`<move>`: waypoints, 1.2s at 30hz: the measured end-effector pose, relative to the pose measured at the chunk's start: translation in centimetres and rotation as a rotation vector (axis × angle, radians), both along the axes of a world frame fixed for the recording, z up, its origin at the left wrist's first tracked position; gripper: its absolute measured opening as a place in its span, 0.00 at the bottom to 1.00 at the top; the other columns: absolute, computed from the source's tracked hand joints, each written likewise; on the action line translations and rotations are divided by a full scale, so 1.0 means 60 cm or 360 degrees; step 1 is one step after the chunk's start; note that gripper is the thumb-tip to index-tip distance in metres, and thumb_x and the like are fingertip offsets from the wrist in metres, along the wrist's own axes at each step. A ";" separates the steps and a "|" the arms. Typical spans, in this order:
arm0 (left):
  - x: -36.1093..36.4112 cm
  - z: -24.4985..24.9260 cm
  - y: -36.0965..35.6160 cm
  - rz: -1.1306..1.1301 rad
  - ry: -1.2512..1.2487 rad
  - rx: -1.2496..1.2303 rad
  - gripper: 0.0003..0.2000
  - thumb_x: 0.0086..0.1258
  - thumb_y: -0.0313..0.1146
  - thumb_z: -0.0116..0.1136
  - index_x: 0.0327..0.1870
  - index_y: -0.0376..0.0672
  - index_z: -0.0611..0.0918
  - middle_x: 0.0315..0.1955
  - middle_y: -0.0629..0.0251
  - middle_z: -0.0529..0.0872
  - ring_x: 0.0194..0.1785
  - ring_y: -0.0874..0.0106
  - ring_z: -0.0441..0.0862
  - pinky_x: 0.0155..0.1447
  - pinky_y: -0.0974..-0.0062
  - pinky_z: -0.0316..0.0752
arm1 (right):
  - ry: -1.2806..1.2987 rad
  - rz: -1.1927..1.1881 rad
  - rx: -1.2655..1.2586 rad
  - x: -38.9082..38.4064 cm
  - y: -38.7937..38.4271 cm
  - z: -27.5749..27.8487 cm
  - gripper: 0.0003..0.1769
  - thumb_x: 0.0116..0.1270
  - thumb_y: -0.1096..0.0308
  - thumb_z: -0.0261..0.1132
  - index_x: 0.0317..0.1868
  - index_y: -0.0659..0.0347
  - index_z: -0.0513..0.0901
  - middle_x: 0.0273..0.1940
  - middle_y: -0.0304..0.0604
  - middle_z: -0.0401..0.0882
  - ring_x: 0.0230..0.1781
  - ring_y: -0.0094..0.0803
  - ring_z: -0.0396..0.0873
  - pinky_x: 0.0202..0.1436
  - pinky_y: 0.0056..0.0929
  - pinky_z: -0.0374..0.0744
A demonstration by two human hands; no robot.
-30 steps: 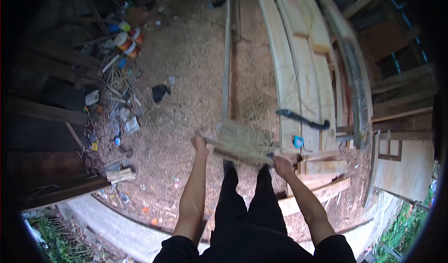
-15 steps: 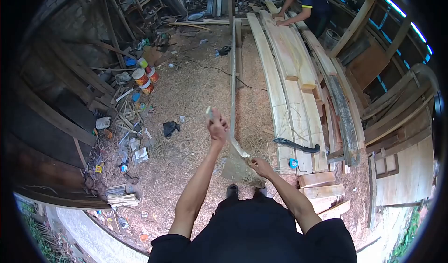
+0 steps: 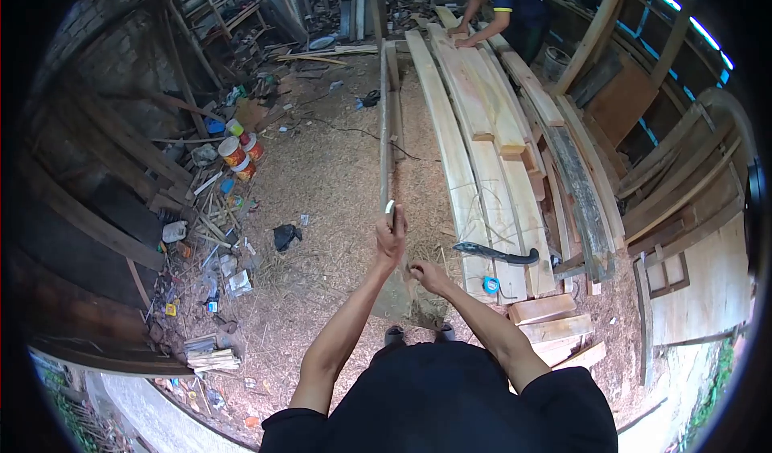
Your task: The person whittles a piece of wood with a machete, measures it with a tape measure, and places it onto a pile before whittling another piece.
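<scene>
My left hand (image 3: 392, 242) is raised in front of me, its fingers wrapped round a small object with a pale tip (image 3: 391, 207); its kind I cannot make out. Close by on the right and lower, my right hand (image 3: 432, 277) has its fingertips pinched together. Whatever lies between them, if anything, is too small to name. Behind my left hand, a long narrow wooden strip (image 3: 384, 131) runs away from me. A flat grey-brown surface (image 3: 402, 304) shows below the hands, just ahead of my feet.
Long planks (image 3: 474, 212) lie at right, bearing a dark curved-handled tool (image 3: 494, 252) and a blue tape measure (image 3: 490, 285). Short wood blocks (image 3: 543, 310) lie nearer. Another person (image 3: 507, 7) leans over the planks' far end. Paint buckets (image 3: 233, 152) and litter line the left.
My left hand has turned and come in to the right, nearer my right hand. My right hand has moved slightly up and left. The surroundings have shifted left in view.
</scene>
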State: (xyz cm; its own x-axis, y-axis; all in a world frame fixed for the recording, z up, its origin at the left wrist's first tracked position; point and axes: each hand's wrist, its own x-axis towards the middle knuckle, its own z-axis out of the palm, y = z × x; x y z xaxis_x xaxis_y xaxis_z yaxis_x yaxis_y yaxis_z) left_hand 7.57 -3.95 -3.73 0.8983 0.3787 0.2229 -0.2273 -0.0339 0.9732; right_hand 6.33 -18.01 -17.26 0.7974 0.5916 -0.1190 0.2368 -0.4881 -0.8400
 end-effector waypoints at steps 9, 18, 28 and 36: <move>0.094 0.041 -0.163 -0.0382 0.0113 0.0681 0.13 0.68 0.39 0.49 0.33 0.35 0.75 0.14 0.49 0.70 0.16 0.65 0.65 0.23 0.66 0.60 | -0.0328 -0.0493 -0.0029 0.070 -0.205 -0.072 0.07 0.56 0.69 0.55 0.31 0.64 0.76 0.31 0.55 0.78 0.35 0.50 0.76 0.38 0.40 0.74; 0.163 0.047 -0.180 -0.0214 0.0178 -0.0005 0.15 0.70 0.42 0.48 0.25 0.41 0.70 0.15 0.78 0.64 0.19 0.83 0.59 0.21 0.81 0.52 | 0.0149 -0.0696 -0.1067 0.139 -0.425 -0.145 0.24 0.54 0.76 0.52 0.55 0.60 0.65 0.55 0.52 0.64 0.55 0.48 0.65 0.56 0.42 0.68; 0.095 0.068 -0.063 0.0199 -0.0080 -0.0103 0.19 0.71 0.46 0.43 0.21 0.47 0.60 0.14 0.76 0.57 0.15 0.85 0.52 0.18 0.84 0.46 | -0.0286 0.0024 -0.1717 0.205 -0.484 -0.233 0.20 0.50 0.70 0.61 0.47 0.56 0.72 0.45 0.45 0.73 0.50 0.39 0.71 0.50 0.43 0.71; 0.026 0.078 -0.027 0.0312 -0.0151 -0.0102 0.15 0.71 0.42 0.43 0.24 0.45 0.63 0.14 0.74 0.62 0.17 0.85 0.56 0.19 0.86 0.52 | 0.0314 -0.0075 -0.1184 0.182 -0.452 -0.100 0.26 0.45 0.51 0.63 0.39 0.63 0.77 0.38 0.57 0.79 0.41 0.48 0.78 0.45 0.40 0.76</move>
State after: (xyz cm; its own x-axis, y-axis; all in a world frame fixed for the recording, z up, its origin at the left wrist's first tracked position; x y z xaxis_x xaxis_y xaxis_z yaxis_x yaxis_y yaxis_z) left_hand 9.14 -5.54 0.93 0.7821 0.5601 0.2730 -0.3132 -0.0254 0.9493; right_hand 17.23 -45.11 -23.27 0.7424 0.2662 -0.6148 0.0816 -0.9468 -0.3114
